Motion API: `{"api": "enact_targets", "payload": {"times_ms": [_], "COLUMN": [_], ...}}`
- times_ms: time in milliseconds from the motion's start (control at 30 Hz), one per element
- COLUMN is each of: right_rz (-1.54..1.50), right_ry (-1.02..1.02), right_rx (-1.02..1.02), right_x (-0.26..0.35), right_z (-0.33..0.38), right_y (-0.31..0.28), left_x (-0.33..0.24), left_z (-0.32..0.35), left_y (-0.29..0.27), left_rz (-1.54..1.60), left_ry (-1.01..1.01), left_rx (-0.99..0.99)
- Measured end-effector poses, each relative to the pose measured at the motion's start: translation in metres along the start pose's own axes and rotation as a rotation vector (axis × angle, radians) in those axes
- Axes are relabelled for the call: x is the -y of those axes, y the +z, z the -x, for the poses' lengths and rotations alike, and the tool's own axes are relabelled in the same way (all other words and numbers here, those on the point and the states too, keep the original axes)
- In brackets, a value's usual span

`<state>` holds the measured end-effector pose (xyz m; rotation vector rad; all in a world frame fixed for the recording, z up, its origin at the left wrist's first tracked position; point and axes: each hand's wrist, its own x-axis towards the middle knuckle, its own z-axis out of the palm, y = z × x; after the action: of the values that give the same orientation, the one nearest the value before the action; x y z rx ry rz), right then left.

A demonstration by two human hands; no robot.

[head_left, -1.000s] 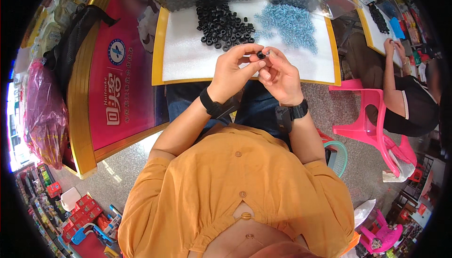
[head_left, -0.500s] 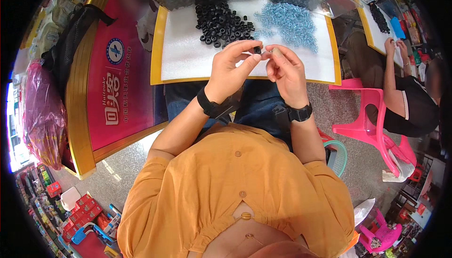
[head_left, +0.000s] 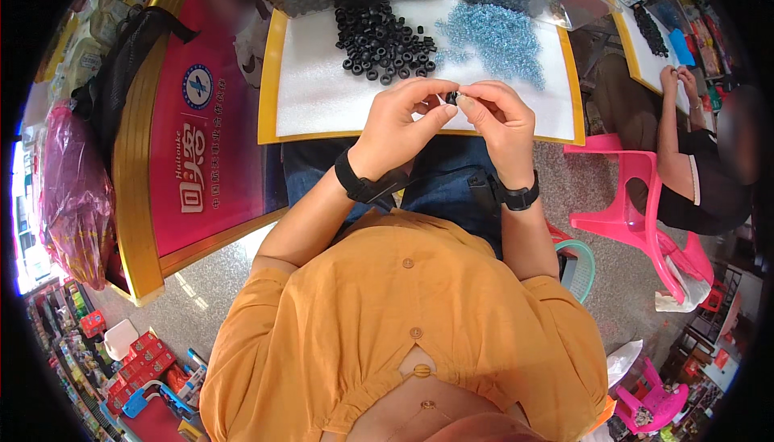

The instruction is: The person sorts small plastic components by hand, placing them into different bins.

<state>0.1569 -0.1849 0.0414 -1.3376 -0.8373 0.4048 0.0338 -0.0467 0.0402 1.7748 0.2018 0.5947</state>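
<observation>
In front of me, above the near edge of a white board (head_left: 322,115) with a yellow rim, my two hands meet fingertip to fingertip. My left hand (head_left: 401,126) pinches a small black ring-shaped piece (head_left: 451,98) between thumb and fingers. Closed against that piece is my right hand (head_left: 504,122), its thumb and forefinger pressed together; whatever it holds is too small and hidden to name. Farther back on the board lies a heap of black ring-shaped pieces (head_left: 379,43), with a pile of small clear bluish pieces (head_left: 496,39) to its right.
Clear plastic bins (head_left: 556,10) stand along the board's far side. A pink counter front (head_left: 201,176) is at the left. To the right are a pink plastic stool (head_left: 621,200) and a person (head_left: 701,160) at another white board, hands over it.
My right hand has moved in to the left and closed up to the black ring-shaped piece. My left hand has shifted slightly right and lower, still pinching it.
</observation>
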Motion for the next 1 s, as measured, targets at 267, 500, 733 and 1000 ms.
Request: {"api": "enact_targets", "payload": {"times_ms": [267,500,733,1000], "right_rz": [0.279,0.459,0.443,0.459], "right_ry": [-0.139,-0.28,-0.293,-0.129], "right_rx": [0.02,0.025,0.058,0.154], "right_x": [0.001,0.004,0.001,-0.012], "right_z": [0.0,-0.002,-0.003,-0.003], "right_y": [-0.001,0.001,0.001,-0.003], "left_x": [-0.001,0.005,0.012,0.043], "left_z": [-0.001,-0.002,-0.003,0.0], "left_y": [-0.002,-0.002,-0.001,0.002], "left_rz": [-0.028,-0.021,0.016,0.038], "left_ry": [0.019,-0.003,-0.057,-0.115], "left_rx": [-0.005,-0.015,-0.028,-0.03]}}
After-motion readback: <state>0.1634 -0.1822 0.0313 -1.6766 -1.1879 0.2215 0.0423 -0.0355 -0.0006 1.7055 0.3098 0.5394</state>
